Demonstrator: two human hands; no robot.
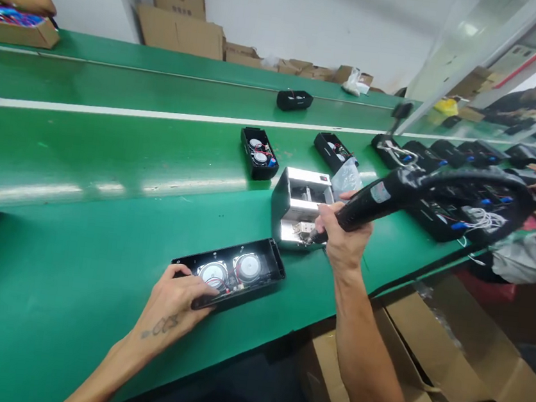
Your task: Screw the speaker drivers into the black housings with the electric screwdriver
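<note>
speaker box | left end in left grip | right grip: screwdriver

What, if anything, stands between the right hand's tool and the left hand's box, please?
Nothing visible blocks the middle of the box; the left hand covers only its left end. The tool points at the machine beside the box.

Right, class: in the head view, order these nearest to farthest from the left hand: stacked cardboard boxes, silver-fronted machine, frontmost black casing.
1. Frontmost black casing: touching the left hand.
2. Silver-fronted machine: beyond, to the right.
3. Stacked cardboard boxes: far back, by the wall.
</note>
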